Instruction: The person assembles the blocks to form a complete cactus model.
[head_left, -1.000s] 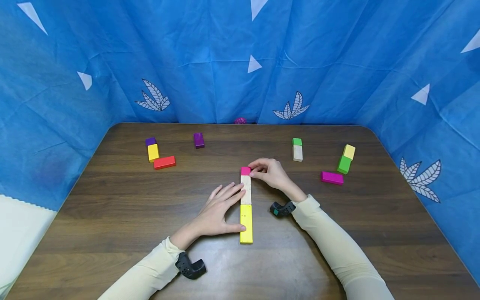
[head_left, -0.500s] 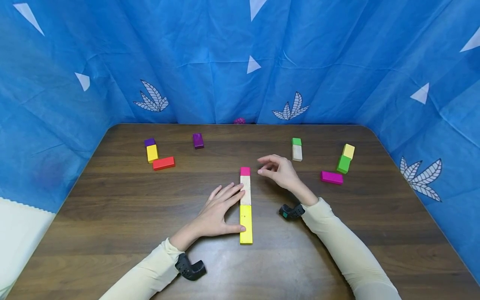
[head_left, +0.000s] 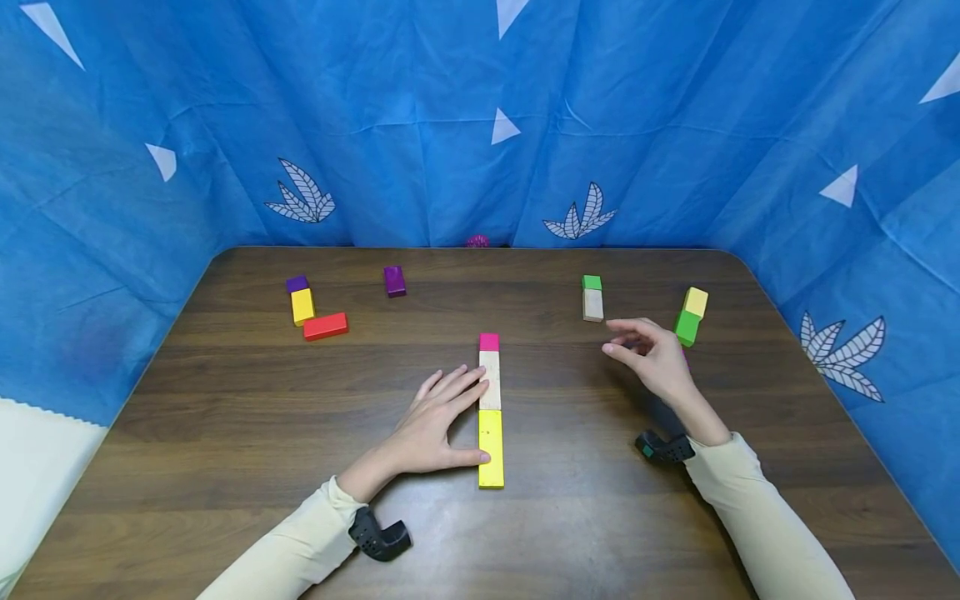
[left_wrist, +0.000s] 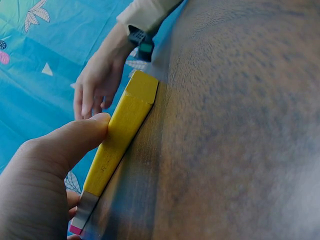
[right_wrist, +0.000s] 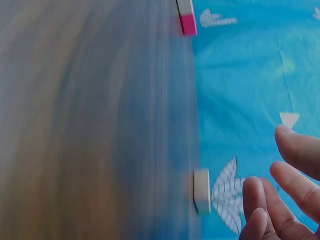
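In the head view a row of wooden blocks stands end to end mid-table: a long yellow block (head_left: pixel 492 475) nearest, a white block (head_left: pixel 491 397) beyond it, then a pink block (head_left: pixel 489 342) at the far end. My left hand (head_left: pixel 429 429) lies spread along the row's left side, thumb at the yellow block and fingertips at the white one. The left wrist view shows the thumb against the yellow block (left_wrist: pixel 117 145). My right hand (head_left: pixel 660 362) is over the right side of the table, holding nothing, fingers loosely bent. It hides most of the magenta block (head_left: pixel 686 358).
Beyond the right hand are a white block (head_left: pixel 592 306) with a green one (head_left: pixel 592 282), and a green block (head_left: pixel 686 328) with a pale yellow one (head_left: pixel 696 302). At left lie red (head_left: pixel 326 327), yellow (head_left: pixel 303 307) and purple (head_left: pixel 297 284) blocks; another purple block (head_left: pixel 394 282) lies apart.
My right hand has let go of the pink block and moved right, towards the magenta and green blocks. The left hand stays on the row, which keeps its place.
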